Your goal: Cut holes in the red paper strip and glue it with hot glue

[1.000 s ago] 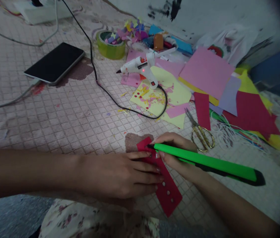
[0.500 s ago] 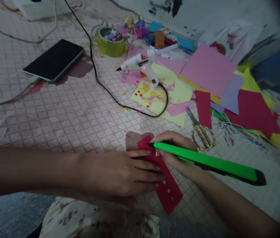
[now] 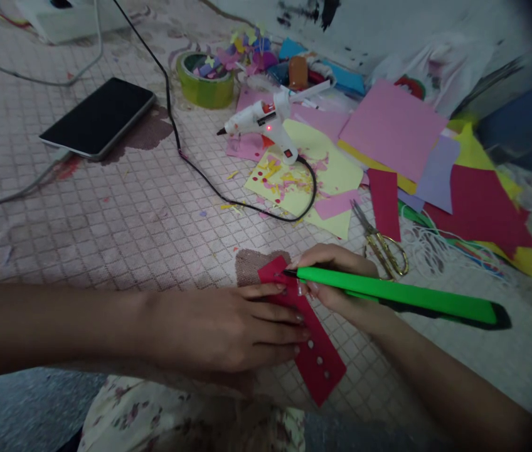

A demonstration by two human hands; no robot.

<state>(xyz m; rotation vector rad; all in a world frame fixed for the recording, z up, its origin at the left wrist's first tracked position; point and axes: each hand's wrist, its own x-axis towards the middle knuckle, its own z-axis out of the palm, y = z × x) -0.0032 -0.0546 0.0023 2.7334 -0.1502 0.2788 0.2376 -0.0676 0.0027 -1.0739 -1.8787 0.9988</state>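
Far left: dark-screened phone [image 3: 98,117], cable attached. Far centre: white glue gun [image 3: 262,122], red light lit; green tape roll [image 3: 206,88].

From here, the left hand [image 3: 228,329] hides the red strip [image 3: 307,364] at its middle. The white box [image 3: 73,24] is cut off up top.

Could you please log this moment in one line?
left hand: on red strip; right hand: grips green tool, tip at strip; glue gun: light on
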